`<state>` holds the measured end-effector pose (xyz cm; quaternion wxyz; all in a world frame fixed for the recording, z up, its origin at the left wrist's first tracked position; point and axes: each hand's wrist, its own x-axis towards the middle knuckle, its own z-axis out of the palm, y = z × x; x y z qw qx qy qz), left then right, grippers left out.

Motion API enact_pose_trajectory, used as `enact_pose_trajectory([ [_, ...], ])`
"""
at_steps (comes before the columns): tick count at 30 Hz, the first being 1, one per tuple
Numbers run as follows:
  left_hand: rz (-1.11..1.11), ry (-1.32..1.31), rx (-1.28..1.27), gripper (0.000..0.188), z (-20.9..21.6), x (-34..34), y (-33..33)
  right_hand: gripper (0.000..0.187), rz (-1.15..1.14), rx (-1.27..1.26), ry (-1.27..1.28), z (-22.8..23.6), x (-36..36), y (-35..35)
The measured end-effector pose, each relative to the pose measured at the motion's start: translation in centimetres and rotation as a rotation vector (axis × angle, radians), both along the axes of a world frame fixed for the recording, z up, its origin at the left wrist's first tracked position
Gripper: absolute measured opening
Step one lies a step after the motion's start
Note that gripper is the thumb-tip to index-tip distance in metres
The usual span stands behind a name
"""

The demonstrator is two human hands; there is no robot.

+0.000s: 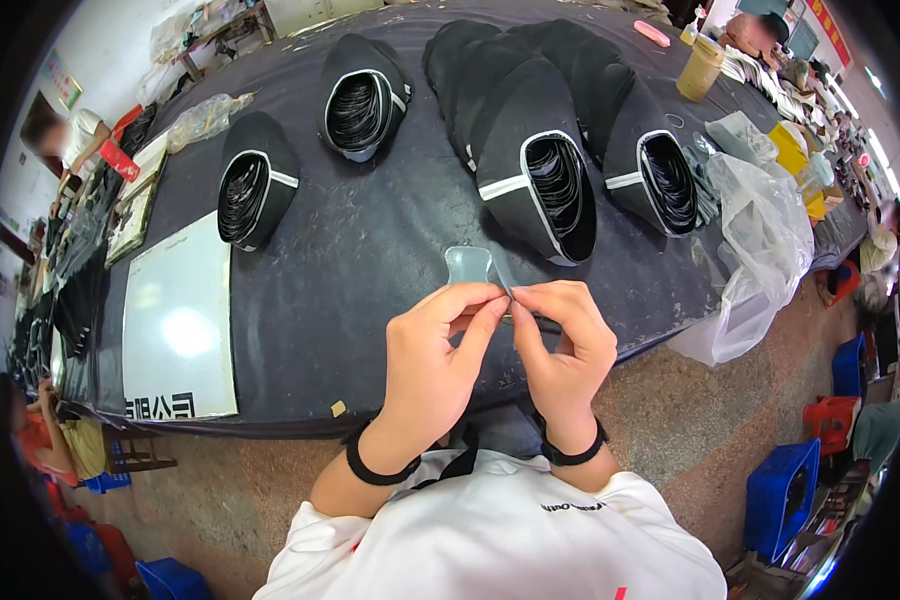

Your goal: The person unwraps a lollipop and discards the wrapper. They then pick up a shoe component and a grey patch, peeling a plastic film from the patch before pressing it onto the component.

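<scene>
As I look down through the head camera, the left hand and the right hand meet near the close edge of the worktop, each pinching a thin, translucent grey piece between thumb and forefinger. The piece pokes out beyond the fingertips, away from the body; I cannot tell whether it is one folded sheet or two layers. To handle it well, I would keep both pinches light and close together, align the edges before pressing, and avoid a sharp crease, since it looks supple. Steady wrists should help, because the fingertips hide the gripped part from me.

A small yellowish scrap lies left of the hands, out of their way, and a whitish board lies farther left. Just beyond the piece, a large black stack with a white-edged mouth limits forward reach. To the right, a crumpled clear bag droops over the edge and could snag a sleeve. Farther off stands a yellowish jar.
</scene>
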<state>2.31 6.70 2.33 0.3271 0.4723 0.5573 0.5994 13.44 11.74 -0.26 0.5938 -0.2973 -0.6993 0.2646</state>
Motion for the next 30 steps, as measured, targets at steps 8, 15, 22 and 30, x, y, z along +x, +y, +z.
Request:
enact_pose_trajectory([
  [8,0.044,0.077,0.049,0.009,0.6,0.1,-1.2,0.018,0.054,0.024,0.021,1.0,0.3,-0.9],
  [15,0.053,0.091,0.126,0.006,0.7,0.0,-1.3,0.019,0.058,0.052,-0.028,1.4,0.3,-1.2],
  [22,0.030,0.165,0.101,0.005,1.2,-0.5,-1.7,0.021,0.087,0.049,-0.010,1.6,0.1,-1.2],
  [30,-0.040,0.205,0.109,0.006,1.1,-1.1,-1.5,0.021,0.132,0.020,-0.022,1.7,0.3,-0.9],
])
